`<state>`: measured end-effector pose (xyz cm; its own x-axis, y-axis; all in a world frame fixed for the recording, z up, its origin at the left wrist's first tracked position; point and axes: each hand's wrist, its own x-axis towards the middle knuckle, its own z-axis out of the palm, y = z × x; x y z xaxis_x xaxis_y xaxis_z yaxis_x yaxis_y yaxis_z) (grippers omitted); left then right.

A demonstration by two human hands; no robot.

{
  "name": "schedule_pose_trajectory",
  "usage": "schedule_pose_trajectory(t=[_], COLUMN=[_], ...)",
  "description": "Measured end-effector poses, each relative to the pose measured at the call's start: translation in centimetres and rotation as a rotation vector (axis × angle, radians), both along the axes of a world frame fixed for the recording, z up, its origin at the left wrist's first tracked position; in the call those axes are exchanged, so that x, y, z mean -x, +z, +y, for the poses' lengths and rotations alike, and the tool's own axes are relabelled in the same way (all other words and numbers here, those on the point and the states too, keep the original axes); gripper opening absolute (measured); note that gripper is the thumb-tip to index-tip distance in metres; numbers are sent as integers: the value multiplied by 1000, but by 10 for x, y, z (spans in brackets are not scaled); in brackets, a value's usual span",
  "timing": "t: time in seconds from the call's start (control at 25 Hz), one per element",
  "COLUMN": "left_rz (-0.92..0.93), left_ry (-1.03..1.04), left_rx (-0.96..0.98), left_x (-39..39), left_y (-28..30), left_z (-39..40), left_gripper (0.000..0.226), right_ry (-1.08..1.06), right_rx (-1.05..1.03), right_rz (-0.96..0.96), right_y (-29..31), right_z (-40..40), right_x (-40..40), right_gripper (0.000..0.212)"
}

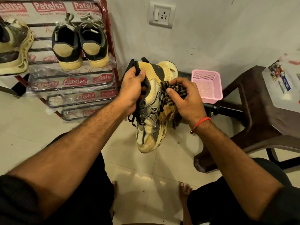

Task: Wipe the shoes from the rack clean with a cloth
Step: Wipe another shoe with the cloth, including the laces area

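A cream, yellow and grey sneaker (151, 120) hangs in mid-air at the centre, toe pointing down toward me. My left hand (132, 88) grips it by the collar, fingers curled into the opening. My right hand (183, 98) holds a bunched dark-and-yellow checked cloth (170, 101) against the shoe's right side, near the sole. On the red metal rack (112, 46) at the upper left stand a pair of black-and-cream shoes (79, 44), heels toward me, and a single worn cream sneaker (14, 46) at the far left.
A pink plastic basket (207, 85) sits on the floor by the wall, right of the shoe. A dark brown plastic stool (259, 114) at the right carries a clear lidded box (284, 85). A wall socket (162, 15) is above. My bare feet rest on the pale tiles.
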<state>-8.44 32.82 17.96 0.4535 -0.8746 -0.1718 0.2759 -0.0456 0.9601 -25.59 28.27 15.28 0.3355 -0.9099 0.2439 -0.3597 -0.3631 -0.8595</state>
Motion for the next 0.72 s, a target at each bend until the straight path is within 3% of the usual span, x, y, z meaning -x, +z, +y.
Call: schedule_pose_trajectory(t=[0.2,0.32,0.36,0.44,0.52,0.72], left_rz=[103,132,41,-316,-734,-1357], left_ry=[-41,-268,-382,-611,-644,-447], left_rx=[-27,-30,-35,-60,-38,-46], left_x=[16,27,32,43,53,54], left_y=[15,24,23,16,6,22], left_z=[21,39,44,52,50,46], left_gripper=[25,37,55,94,113,80], right_ry=[24,-86,-121,-151,-133,-120], right_rx=[-385,-508,-534,-534,-483,-418], right_rz=[-302,-492,-554,-632,-667,-696], right_y=[9,10,11,12,11,12], right_z=[21,35,37,39,42,41], right_x=[10,22,26,32,33,40], right_gripper=[21,21,20,18,19,19])
